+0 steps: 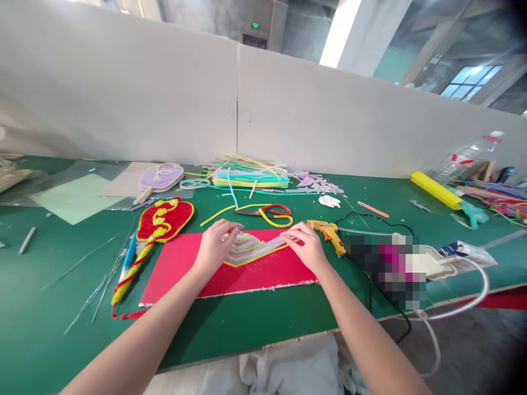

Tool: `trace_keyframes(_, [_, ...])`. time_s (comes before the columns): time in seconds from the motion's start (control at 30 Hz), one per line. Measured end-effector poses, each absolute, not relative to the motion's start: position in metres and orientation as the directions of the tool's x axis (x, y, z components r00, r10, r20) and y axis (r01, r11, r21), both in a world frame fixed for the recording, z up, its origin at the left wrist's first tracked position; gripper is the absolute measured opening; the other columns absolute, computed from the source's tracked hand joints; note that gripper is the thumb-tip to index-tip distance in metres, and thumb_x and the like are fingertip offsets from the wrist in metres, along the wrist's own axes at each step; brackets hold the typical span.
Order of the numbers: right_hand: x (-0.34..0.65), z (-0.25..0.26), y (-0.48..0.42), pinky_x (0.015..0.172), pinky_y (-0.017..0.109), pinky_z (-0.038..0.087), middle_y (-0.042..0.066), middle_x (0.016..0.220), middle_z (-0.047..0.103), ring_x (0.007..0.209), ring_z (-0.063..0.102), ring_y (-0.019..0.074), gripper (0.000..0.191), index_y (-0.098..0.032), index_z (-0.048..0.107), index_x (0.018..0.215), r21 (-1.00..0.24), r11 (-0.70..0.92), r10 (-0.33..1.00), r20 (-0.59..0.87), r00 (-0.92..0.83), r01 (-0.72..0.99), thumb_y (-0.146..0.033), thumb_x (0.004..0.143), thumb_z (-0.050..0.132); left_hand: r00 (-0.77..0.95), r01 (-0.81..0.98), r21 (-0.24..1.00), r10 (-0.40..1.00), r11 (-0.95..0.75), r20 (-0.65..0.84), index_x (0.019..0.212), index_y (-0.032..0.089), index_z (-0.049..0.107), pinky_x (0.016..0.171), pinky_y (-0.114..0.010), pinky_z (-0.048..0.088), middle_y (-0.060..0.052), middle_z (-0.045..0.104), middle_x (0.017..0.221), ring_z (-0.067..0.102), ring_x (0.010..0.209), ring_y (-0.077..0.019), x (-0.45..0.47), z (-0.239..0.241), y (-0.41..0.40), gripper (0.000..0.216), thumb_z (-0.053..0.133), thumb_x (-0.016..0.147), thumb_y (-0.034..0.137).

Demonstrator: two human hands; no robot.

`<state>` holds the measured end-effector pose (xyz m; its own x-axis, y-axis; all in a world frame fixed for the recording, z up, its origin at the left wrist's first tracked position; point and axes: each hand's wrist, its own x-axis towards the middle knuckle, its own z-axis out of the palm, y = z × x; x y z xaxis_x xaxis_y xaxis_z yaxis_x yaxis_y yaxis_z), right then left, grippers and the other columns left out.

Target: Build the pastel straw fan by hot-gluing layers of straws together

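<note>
A red board (263, 277) with a ragged white front edge lies before me. On it rests a V-shaped band of pastel pipe cleaners (242, 255), edged in yellow along the bottom. My left hand (217, 244) is closed over the band's left arm, fingertips pinched at its upper end. At the right end, my right hand (307, 247) pinches a pale pipe cleaner (275, 242) between thumb and fingers. Scissors (269, 214) with red and yellow wrapped handles lie just behind the board. A yellow glue gun (329, 235) is beside my right hand.
A red and yellow fan (167, 219) lies to the left, a lilac fan (161, 176) behind it. Bundled pipe cleaners (249, 176) sit near the grey partition (288, 109). Rightward are a black cable (387, 299), a yellow roll (436, 190) and a plastic bottle (467, 156).
</note>
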<state>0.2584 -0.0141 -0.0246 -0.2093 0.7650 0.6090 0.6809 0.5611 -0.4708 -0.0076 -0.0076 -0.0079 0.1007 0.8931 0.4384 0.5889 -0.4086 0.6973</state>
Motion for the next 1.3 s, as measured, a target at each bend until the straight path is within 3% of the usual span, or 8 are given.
trace_keyframes(0.2, [0.25, -0.034, -0.013, 0.074, 0.036, 0.047, 0.004, 0.078, 0.062, 0.076, 0.056, 0.0195, 0.01, -0.025, 0.073, 0.079, -0.407, 0.58, 0.774, 0.545, -0.322, 0.706, -0.029, 0.084, 0.066, 0.033, 0.573, 0.734, 0.905, -0.365, 0.425, 0.082, 0.02, 0.071, 0.078, -0.028, 0.048, -0.003, 0.071, 0.085, 0.063, 0.078, -0.0172, -0.014, -0.01, -0.001, 0.024, 0.052, 0.083, 0.035])
trace_keyframes(0.47, [0.253, -0.037, -0.012, 0.074, 0.036, 0.046, 0.003, 0.076, 0.063, 0.075, 0.057, 0.0186, 0.012, -0.024, 0.07, 0.079, -0.396, 0.582, 0.772, 0.542, -0.331, 0.71, -0.03, 0.087, 0.063, -0.071, 0.502, 0.809, 0.918, -0.306, 0.391, 0.079, 0.021, 0.072, 0.076, -0.027, 0.049, -0.002, 0.071, 0.082, 0.063, 0.075, -0.0164, -0.023, -0.005, 0.004, 0.02, 0.058, 0.078, 0.035])
trace_keyframes(0.67, [0.255, -0.034, -0.015, 0.081, 0.039, 0.046, 0.005, 0.083, 0.065, 0.084, 0.058, 0.0207, 0.015, -0.025, 0.071, 0.091, -0.403, 0.583, 0.762, 0.573, -0.302, 0.706, -0.033, 0.09, 0.058, -0.278, 0.366, 0.91, 0.91, -0.195, 0.307, 0.088, 0.016, 0.072, 0.071, -0.026, 0.052, -0.004, 0.072, 0.08, 0.065, 0.075, -0.0169, -0.051, 0.002, 0.016, 0.03, 0.056, 0.078, 0.04])
trace_keyframes(0.8, [0.257, -0.033, -0.016, 0.087, 0.04, 0.046, 0.005, 0.097, 0.067, 0.095, 0.059, 0.0225, 0.02, -0.028, 0.071, 0.098, -0.393, 0.632, 0.75, 0.527, -0.4, 0.668, -0.037, 0.079, 0.071, -0.337, 0.297, 0.939, 0.901, -0.173, 0.272, 0.086, 0.014, 0.071, 0.065, -0.025, 0.051, -0.004, 0.069, 0.071, 0.064, 0.069, -0.0162, -0.062, 0.0, 0.023, 0.036, 0.055, 0.076, 0.044])
trace_keyframes(1.13, [0.259, -0.035, -0.012, 0.089, 0.041, 0.047, 0.004, 0.09, 0.067, 0.091, 0.061, 0.0217, 0.016, -0.024, 0.07, 0.088, -0.413, 0.629, 0.756, 0.523, -0.393, 0.659, -0.038, 0.08, 0.07, -0.282, 0.327, 0.937, 0.934, -0.122, 0.22, 0.09, 0.013, 0.071, 0.069, -0.028, 0.049, -0.008, 0.072, 0.078, 0.064, 0.075, -0.0201, -0.074, -0.01, 0.032, 0.049, 0.053, 0.072, 0.054])
trace_keyframes(1.3, [0.26, -0.037, -0.011, 0.086, 0.041, 0.049, 0.006, 0.091, 0.066, 0.091, 0.062, 0.0212, 0.017, -0.025, 0.069, 0.094, -0.434, 0.615, 0.766, 0.53, -0.365, 0.658, -0.037, 0.089, 0.058, -0.105, 0.473, 0.877, 0.983, -0.086, 0.154, 0.071, 0.018, 0.073, 0.066, -0.029, 0.046, -0.003, 0.071, 0.067, 0.062, 0.067, -0.0207, -0.076, -0.012, 0.03, 0.031, 0.063, 0.064, 0.047])
